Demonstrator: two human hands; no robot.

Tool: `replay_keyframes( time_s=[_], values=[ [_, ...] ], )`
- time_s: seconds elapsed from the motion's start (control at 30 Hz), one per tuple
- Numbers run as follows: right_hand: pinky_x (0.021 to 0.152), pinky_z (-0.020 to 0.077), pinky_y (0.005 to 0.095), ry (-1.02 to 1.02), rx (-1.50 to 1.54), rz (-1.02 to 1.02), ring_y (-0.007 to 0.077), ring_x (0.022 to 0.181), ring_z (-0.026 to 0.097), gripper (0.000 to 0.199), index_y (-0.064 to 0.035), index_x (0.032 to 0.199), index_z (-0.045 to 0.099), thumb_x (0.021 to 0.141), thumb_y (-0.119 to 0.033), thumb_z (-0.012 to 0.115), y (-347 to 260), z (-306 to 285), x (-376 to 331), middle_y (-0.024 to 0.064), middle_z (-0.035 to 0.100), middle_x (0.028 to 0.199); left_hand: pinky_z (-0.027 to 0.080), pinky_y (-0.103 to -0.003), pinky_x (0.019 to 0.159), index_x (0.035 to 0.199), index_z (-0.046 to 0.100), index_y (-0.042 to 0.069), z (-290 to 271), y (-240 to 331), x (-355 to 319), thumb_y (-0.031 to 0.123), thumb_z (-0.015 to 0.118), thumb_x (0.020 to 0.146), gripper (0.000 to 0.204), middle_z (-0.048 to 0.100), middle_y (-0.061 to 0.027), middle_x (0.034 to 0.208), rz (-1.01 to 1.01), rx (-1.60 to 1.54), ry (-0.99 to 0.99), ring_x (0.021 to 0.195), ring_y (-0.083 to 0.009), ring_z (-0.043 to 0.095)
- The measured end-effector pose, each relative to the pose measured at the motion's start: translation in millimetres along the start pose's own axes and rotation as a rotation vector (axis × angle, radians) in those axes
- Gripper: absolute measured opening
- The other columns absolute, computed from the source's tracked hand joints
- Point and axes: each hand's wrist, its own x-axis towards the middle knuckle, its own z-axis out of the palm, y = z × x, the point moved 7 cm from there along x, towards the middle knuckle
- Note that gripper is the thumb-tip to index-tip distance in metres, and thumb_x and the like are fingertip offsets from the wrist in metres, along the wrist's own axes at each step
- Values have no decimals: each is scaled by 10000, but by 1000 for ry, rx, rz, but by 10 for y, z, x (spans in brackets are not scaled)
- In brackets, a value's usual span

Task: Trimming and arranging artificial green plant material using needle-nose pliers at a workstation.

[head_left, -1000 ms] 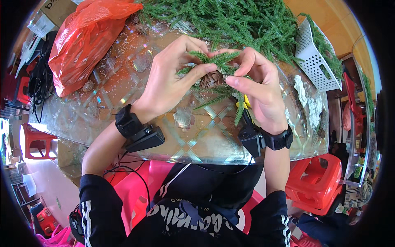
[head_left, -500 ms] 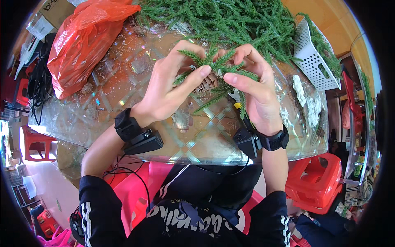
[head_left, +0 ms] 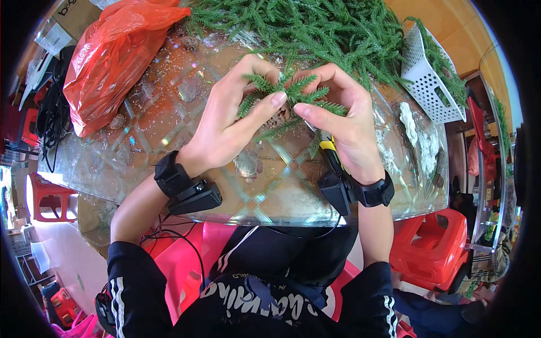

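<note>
Above the glass-topped table, both hands meet at a green artificial pine sprig (head_left: pixel 307 90) with a brown pine cone (head_left: pixel 278 119) partly hidden beneath it. My left hand (head_left: pixel 225 115) pinches the sprig's middle between thumb and fingers. From the other side, my right hand (head_left: pixel 344 115) grips the sprig close to its centre, thumb on top and fingers curled behind. A tool with a yellow-and-black handle (head_left: pixel 329 151) shows under my right palm; its head is mostly hidden. Each wrist wears a black strap with a small box.
A heap of green pine sprigs (head_left: pixel 315 28) covers the table's far side. At its right stands a white perforated basket (head_left: pixel 431 84) holding more greenery. White-dusted stems (head_left: pixel 410 127) lie at the right. A red plastic bag (head_left: pixel 115 62) sits far left, beside black cables (head_left: pixel 53 107). Red stools (head_left: pixel 431 248) flank the table.
The sprig has turned slightly in my hands, and the pine cone is more covered. My right thumb has shifted left toward the centre. More of the yellow handle shows.
</note>
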Motion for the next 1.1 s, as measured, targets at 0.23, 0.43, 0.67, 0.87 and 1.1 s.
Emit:
replay_keyframes(
  time_s=[0.23,0.43,0.67,0.87,1.1],
  values=[
    [712,413,214,-13,-9,-82,76,786,516,214,-40,844,558,696,-75,708,-31,5,2,-7,561,854,435,-280,716,912,470,6,2,120,-10,113,576,827,173,516,-69,826,102,110,8,749,-129,512],
    [728,417,222,-12,115,-49,83,795,513,195,-44,841,561,698,-42,692,17,6,1,-1,556,855,439,-281,679,907,471,6,3,56,-19,125,590,820,189,515,-67,804,11,91,25,721,-125,522],
    [746,422,227,24,228,-28,89,833,514,201,-47,844,560,689,-17,686,52,7,-11,-3,550,860,429,-291,628,908,471,4,14,24,-11,134,579,828,187,517,-102,743,-61,147,-13,674,-168,541],
    [758,430,226,54,237,-31,88,869,513,212,-46,857,555,691,-4,681,65,-8,1,-3,547,869,425,-327,616,957,447,5,46,-44,-15,161,539,858,207,539,-165,756,-214,193,-60,640,-242,543],
    [793,436,232,21,219,5,92,877,521,207,-45,859,547,703,17,669,105,14,21,5,545,873,426,-351,672,1006,424,6,28,-57,-26,173,506,883,224,562,-174,810,-179,205,3,712,-258,559]
  ],
)
